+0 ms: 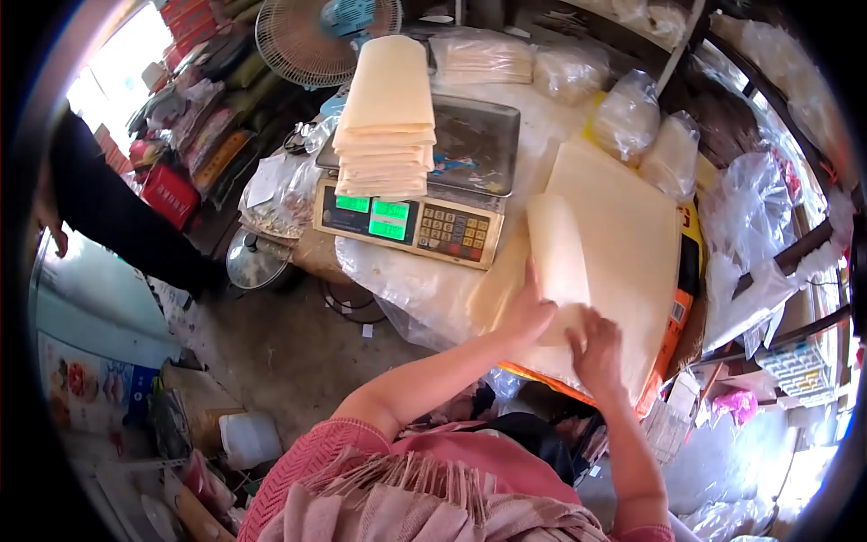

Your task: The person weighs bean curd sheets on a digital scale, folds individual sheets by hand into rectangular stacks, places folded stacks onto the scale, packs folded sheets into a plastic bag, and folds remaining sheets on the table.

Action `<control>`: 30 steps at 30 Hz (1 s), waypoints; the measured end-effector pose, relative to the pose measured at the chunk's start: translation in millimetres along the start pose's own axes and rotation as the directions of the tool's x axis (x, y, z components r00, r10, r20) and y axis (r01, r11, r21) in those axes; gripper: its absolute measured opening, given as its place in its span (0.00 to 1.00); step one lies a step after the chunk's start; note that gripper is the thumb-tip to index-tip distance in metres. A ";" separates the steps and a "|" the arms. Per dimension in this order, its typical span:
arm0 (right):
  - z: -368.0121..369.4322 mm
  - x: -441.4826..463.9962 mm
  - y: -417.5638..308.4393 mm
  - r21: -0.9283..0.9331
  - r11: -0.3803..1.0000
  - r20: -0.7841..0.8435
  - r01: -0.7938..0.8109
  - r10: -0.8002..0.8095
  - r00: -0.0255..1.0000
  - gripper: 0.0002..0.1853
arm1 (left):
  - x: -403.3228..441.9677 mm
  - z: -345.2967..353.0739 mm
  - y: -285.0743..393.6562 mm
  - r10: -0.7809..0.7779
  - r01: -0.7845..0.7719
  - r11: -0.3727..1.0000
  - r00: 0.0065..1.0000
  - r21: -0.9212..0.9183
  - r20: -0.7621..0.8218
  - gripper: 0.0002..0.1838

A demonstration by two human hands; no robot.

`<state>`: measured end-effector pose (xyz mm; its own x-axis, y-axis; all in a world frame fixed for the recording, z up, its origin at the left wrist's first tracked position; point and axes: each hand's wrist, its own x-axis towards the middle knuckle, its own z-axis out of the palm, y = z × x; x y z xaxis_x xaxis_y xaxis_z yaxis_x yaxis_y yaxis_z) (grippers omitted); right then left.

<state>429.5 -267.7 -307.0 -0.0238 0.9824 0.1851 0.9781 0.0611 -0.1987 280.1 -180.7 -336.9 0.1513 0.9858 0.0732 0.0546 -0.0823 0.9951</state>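
A stack of broad, thin cream sheets [623, 253] lies at the right of the table. Part of the top layer is curled over into a folded cream sheet [558, 248]. My left hand [531, 312] grips the fold's near left side, its thumb hidden in part. At the near end of the same fold, the bent fingers of my right hand [598, 352] pinch the edge. On the scale [406, 226], folded cream bundles [386, 117] are piled up, overhanging its near side. Green digits glow on the scale's display, too blurred to read.
Plastic-wrapped packs [628, 113] line the table's back right. Behind the scale stands a fan [316, 41]. A lidded pot [256, 260] sits low at the left, near another person's dark-trousered leg [117, 199]. Shelving with plastic bags [745, 217] borders the right side.
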 end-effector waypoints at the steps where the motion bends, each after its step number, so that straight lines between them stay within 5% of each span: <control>1: -6.3 -5.6 -14.0 0.087 0.989 -0.049 0.120 -0.116 0.992 0.27 | 4.7 -16.2 9.9 0.057 -0.058 0.998 0.998 0.018 0.039 0.48; 3: -12.5 -4.4 -16.7 0.233 0.969 -0.034 0.080 -0.074 0.997 0.28 | 14.4 -48.7 30.0 0.170 -0.175 0.984 0.979 0.041 0.116 0.48; 5: -11.9 -1.0 4.2 0.310 0.949 -0.046 0.050 -0.037 0.998 0.29 | 46.7 -101.9 98.0 0.323 -0.317 0.939 0.946 -0.137 0.025 0.48; 6: -11.2 -1.8 12.5 0.325 0.946 -0.019 -0.013 0.020 1.000 0.28 | 76.7 -137.4 114.2 0.526 -0.525 0.850 0.849 0.034 -0.041 0.47; 7: -14.4 -2.5 17.1 0.346 0.936 0.017 -0.058 0.056 0.998 0.28 | 92.5 -170.1 150.0 0.542 -0.502 0.829 0.829 0.248 -0.135 0.46; 8: -12.9 -4.6 23.6 0.314 0.949 0.017 -0.032 0.028 0.999 0.27 | 90.1 -192.7 199.7 0.301 -0.294 0.953 0.932 0.068 -0.202 0.43; 10: -10.8 -5.5 26.8 0.245 0.969 0.005 0.025 -0.027 1.000 0.26 | 123.7 -238.6 220.9 0.294 -0.245 0.954 0.883 0.175 -0.365 0.37; 12: -10.2 -9.5 23.6 0.175 0.981 -0.009 0.083 -0.082 0.997 0.24 | 164.4 -287.0 194.1 0.141 -0.124 0.989 0.952 0.078 -0.273 0.32; 15: -2.0 -9.8 25.2 0.113 0.985 -0.046 0.133 -0.128 0.991 0.22 | 187.8 -317.0 134.4 0.208 -0.059 0.843 0.952 0.535 -0.224 0.15; 17: -2.0 -9.2 21.8 0.132 0.980 -0.045 0.146 -0.141 0.989 0.19 | 189.2 -323.6 119.8 0.206 -0.078 0.895 0.946 0.440 -0.252 0.10; 19: 2.5 -10.6 11.5 0.254 0.958 -0.019 0.132 -0.131 0.991 0.19 | 157.8 -296.3 144.9 0.015 0.025 0.993 0.938 0.112 -0.346 0.09; 21: -0.5 -11.6 -9.0 0.366 0.906 -0.001 0.210 -0.225 0.974 0.18 | 185.2 -327.7 131.0 0.108 -0.096 0.992 0.983 0.084 -0.151 0.11; 23: 1.6 -12.3 -29.5 0.185 0.921 0.000 0.344 -0.350 0.937 0.18 | 183.5 -329.9 142.9 0.040 -0.001 0.975 0.984 0.221 -0.173 0.24; 24: -0.6 -11.7 -38.5 0.151 0.912 -0.010 0.382 -0.385 0.923 0.18 | 180.6 -319.9 143.1 0.299 -0.005 0.835 0.844 0.550 -0.445 0.26; 27: 5.2 -11.1 -44.6 0.055 0.898 0.012 0.437 -0.438 0.899 0.19 | 100.6 -250.9 158.0 0.814 -0.296 0.508 0.473 0.809 -0.338 0.26; 30: 18.2 -12.5 -36.3 0.020 0.881 0.042 0.473 -0.474 0.880 0.19 | 42.1 -198.8 137.0 0.883 -0.537 0.394 0.445 0.746 -0.147 0.25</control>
<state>390.6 -279.0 -319.6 -0.4927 0.8427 0.2168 0.8462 0.5222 -0.1065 97.7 -121.3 -184.3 -0.0292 0.3874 0.9215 0.6768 -0.6707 0.3034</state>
